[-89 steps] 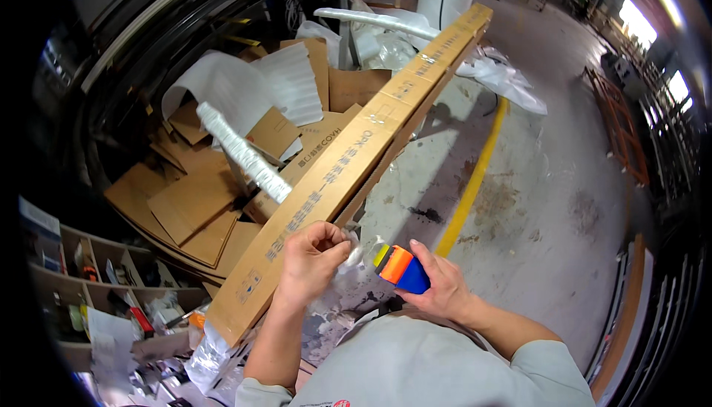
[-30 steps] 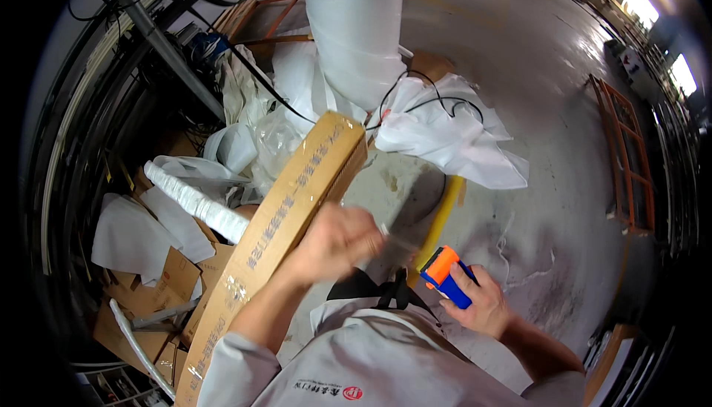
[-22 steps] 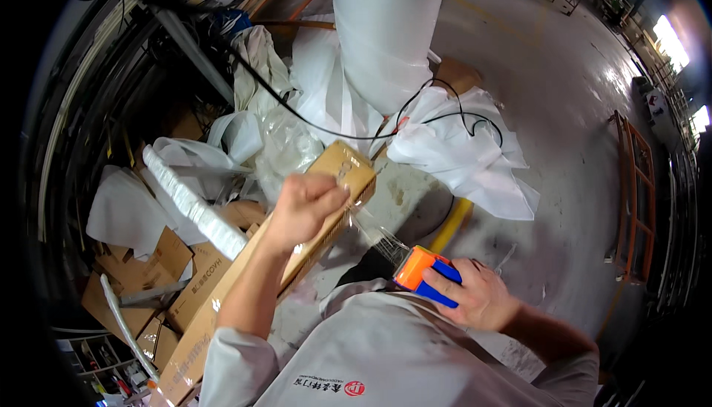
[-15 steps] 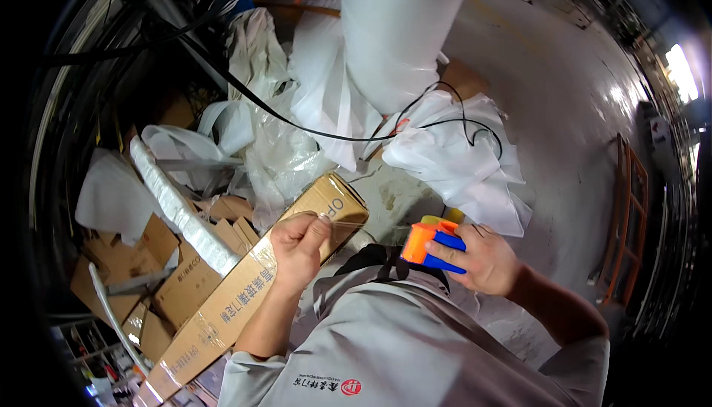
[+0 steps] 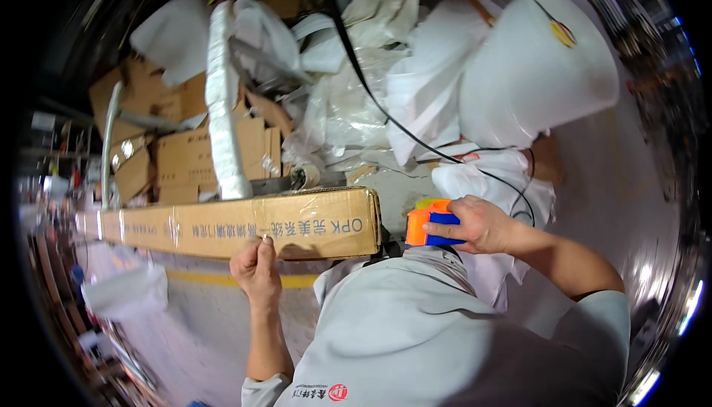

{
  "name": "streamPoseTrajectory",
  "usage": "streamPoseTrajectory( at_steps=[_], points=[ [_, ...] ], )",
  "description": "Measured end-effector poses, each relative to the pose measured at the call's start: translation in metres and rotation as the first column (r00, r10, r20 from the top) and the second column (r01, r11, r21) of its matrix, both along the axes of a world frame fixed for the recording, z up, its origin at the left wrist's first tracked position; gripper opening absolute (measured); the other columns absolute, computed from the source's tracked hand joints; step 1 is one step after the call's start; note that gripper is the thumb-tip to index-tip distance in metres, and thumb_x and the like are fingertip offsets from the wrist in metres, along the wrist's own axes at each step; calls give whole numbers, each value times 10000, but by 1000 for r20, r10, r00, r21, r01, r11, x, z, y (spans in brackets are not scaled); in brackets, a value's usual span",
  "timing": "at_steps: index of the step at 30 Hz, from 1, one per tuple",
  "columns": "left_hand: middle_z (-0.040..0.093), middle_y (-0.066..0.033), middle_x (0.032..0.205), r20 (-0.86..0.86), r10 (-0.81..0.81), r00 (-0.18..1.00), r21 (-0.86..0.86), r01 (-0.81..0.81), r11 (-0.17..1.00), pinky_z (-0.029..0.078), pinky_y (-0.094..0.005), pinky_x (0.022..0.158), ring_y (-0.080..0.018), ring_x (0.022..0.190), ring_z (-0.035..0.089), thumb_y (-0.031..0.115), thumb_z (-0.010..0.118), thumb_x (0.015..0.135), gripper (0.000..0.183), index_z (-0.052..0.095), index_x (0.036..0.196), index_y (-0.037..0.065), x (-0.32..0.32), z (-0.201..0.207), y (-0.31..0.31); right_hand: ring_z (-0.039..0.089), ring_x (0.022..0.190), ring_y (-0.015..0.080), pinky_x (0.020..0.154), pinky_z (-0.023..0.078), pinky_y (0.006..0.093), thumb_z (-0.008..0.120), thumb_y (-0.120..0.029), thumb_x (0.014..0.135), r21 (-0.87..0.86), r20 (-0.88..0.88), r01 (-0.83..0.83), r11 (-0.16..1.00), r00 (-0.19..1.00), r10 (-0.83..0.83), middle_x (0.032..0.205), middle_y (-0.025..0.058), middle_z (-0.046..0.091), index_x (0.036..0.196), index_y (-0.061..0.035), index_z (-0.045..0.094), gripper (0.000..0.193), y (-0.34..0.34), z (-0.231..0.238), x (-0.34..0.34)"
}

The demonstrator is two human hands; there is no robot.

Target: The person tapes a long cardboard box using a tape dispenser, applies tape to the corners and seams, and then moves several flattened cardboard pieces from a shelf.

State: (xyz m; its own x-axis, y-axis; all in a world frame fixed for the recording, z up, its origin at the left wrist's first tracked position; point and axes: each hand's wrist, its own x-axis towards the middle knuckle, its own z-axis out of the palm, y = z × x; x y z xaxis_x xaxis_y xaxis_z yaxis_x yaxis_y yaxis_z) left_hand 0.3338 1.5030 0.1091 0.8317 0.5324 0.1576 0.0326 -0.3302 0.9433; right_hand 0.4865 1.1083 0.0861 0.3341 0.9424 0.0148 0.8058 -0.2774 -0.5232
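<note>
A long cardboard box (image 5: 311, 210), printed along its side and strapped with clear tape, lies crosswise ahead of me, its near end by my waist. My left hand (image 5: 256, 262) is closed in a pinch at the box's lower edge, on the end of clear packing tape; the strip itself barely shows. Beyond the box's right end, my right hand (image 5: 478, 225) grips an orange and blue tape dispenser (image 5: 419, 227), with a yellowish roll partly visible behind it. The dispenser is held apart from the box.
A big roll of white foam wrap (image 5: 538, 73) stands at the far right, with scissors (image 5: 562, 34) on top. A black cable (image 5: 374, 99) hangs across. Behind the box are a silver-wrapped bar (image 5: 221, 103), crumpled plastic film (image 5: 348, 107) and flattened cardboard (image 5: 185, 159).
The view has turned, and the box has gone from slanting to nearly level. My left hand has moved left and away from the dispenser along the box; the right still holds the dispenser.
</note>
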Motion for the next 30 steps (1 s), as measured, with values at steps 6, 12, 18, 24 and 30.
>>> streamPoseTrajectory(
  at_steps=[6, 12, 18, 24, 30],
  points=[
    [378, -58, 594, -110, 119, 987, 456, -56, 888, 273, -334, 505, -164, 520, 346, 19, 638, 958, 329, 464, 678, 1, -13, 7, 4, 617, 891, 371, 818, 516, 461, 809, -221, 756, 21, -66, -152, 988, 986, 153, 1052, 181, 579, 1469, -287, 527, 769, 23, -25, 20],
    [506, -127, 629, -166, 137, 977, 689, 15, 725, 384, -406, 515, -301, 547, 492, 5, 713, 867, 270, 519, 680, 26, -13, -26, 12, 611, 954, 369, 850, 509, 459, 817, -217, 753, -67, -124, -177, 982, 978, 168, 1104, 195, 569, 1510, -284, 477, 832, 41, -46, 13],
    [540, -109, 660, -189, 162, 968, 889, 99, 448, 439, -440, 534, -325, 600, 554, 73, 773, 819, 255, 542, 713, 80, -14, -50, 17, 608, 973, 382, 854, 508, 464, 825, -259, 770, -69, -118, -193, 979, 976, 184, 1105, 214, 569, 1509, -269, 482, 815, 38, -46, 15],
    [656, -171, 958, -160, 498, 852, 939, -24, 343, 536, -436, 709, -362, 852, 630, 110, 714, 852, 337, 603, 1155, 11, -42, -45, 61, 609, 982, 382, 865, 508, 469, 816, -296, 789, 0, -118, -179, 984, 977, 178, 1099, 214, 575, 1510, -274, 484, 795, 40, -49, 14],
    [584, -245, 1153, -351, -66, 934, 811, 339, 477, 469, -501, 958, -404, 1088, 552, 128, 607, 881, 380, 560, 1227, -24, 78, -16, -58, 622, 950, 363, 840, 518, 454, 842, -277, 738, 30, -131, -116, 993, 984, 119, 1093, 208, 585, 1496, -275, 501, 831, 44, -44, 11]
  ],
)
